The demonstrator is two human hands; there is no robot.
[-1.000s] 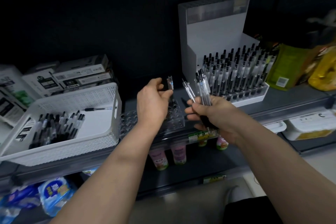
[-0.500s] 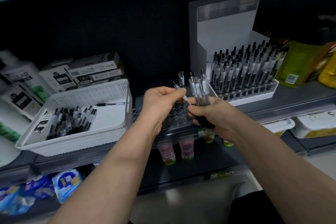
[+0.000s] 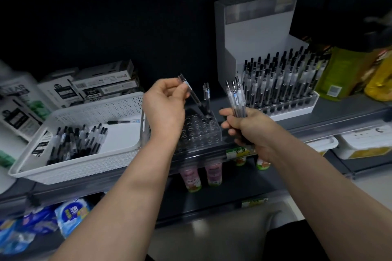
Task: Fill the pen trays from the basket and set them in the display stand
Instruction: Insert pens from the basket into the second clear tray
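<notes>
clear tray [image 3: 199, 133]: 1 pen [image 3: 206, 95] upright | white basket [image 3: 74, 174]: pens [image 3: 78, 144] heaped | white stand [image 3: 254, 34]: full

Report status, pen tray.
Left grip pinches one pen at clear tray. Right grip holds pen bundle. Tray nearly empty. Nothing blocking.

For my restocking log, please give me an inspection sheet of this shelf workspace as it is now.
Surface: grey shelf, carrying all items.
Job's things: white basket holding loose pens; clear tray mostly unfilled, a standing pen in it; display stand with a full tray.
Clutter: boxes behind basket; green and yellow packs at right.
Hands: left hand pinches a single pen; right hand grips a pen bundle.
Cables: perhaps a thin dark cord below basket; unclear.
Surroundings: small bottles on lower shelf.
</notes>
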